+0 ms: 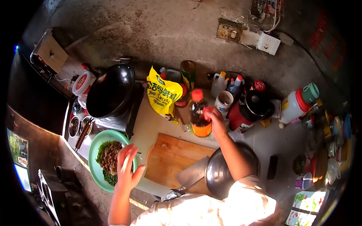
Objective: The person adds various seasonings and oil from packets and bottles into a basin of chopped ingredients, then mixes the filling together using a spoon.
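Dark, red-capped bottle [198, 116] with an orange label: gripped in your right hand [215, 121], just beyond the rectangular wooden cutting board [171, 155]. Your left hand [128, 167] is released, thumb apart, by the round pale-green bowl [94, 167].

Two hands [127, 168], one green bowl [93, 156]

"JINJI" and, apparently, "CHICKEN" on yellow bag [163, 95]

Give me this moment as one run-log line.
right hand: gripping red-capped bottle | left hand: open, at green bowl | cleaver: lying on cutting board
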{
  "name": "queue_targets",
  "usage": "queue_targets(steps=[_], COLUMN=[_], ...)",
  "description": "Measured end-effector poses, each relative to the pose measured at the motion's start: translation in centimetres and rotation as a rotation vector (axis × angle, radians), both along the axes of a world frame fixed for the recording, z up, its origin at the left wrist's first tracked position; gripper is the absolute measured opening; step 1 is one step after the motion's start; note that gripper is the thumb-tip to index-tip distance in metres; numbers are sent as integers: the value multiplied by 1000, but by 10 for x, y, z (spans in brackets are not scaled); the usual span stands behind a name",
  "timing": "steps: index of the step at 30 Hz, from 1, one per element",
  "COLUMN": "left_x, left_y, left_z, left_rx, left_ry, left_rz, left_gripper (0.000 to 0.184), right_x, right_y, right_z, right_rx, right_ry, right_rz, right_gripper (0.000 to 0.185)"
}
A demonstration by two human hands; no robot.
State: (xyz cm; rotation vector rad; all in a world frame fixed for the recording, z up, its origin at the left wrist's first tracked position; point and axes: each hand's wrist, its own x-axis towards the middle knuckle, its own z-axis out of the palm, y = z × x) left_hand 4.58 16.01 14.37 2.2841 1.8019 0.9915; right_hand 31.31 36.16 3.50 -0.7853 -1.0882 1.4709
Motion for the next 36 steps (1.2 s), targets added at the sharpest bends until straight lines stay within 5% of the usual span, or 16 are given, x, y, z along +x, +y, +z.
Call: queue_targets(steps=[4,6,9,13,17,18,23,26,29,31,32,34,35,36], left_x=[-16,-20,-20,-20,-15,-15,-24,-38,-64,-81,-89,-104,-112,-120], left_y=[-44,-72,-99,-123,-137,-140,-164,-187,-219,-238,-245,-257,-262,-268], left_z=[-34,-42,-49,-61,-86,-91,-101,-100,-121,-139,-149,-160,-161,-164], left_rx=[-51,-168,-245,-343,-271,-263,-306,-309,-420,-472,-471,-512,-514,-522], left_ry=[-120,-186,-238,-314,-390,-412,-489,-506,-593,-767,-776,-906,-870,-879], left_rz=[185,301,361,397,416,399,369,505,607,715,703,753,729,717], left_gripper=[36,25,13,12,16,16,20,22,24,28,28,30,28,28], right_x=[-23,-30,-38,-28,-57,-58,-100,-109,-131,-151,-161,-185,-201,-217], right_y=[75,116,158,211,182,164,-20,-118,-178,-195,-199,-208,-220,-228], right_z=[-68,-125,-148,-195,-174,-171,-89,-59,-10,27,38,56,62,58], right_rx=[28,-27,-62,1,101,83,-158,24,354,876,881,1019,757,770], right_ry=[-122,-214,-4,-53,-100,-295,-367,-589,-655,-773,-785,-845,-882,-987], right_rz=[-265,-311,-410,-251,-266,-215,320,378,118,-73,-78,113,288,391], right_gripper=[15,31,37,43,41,39,23,19,8,5,5,7,7,7])
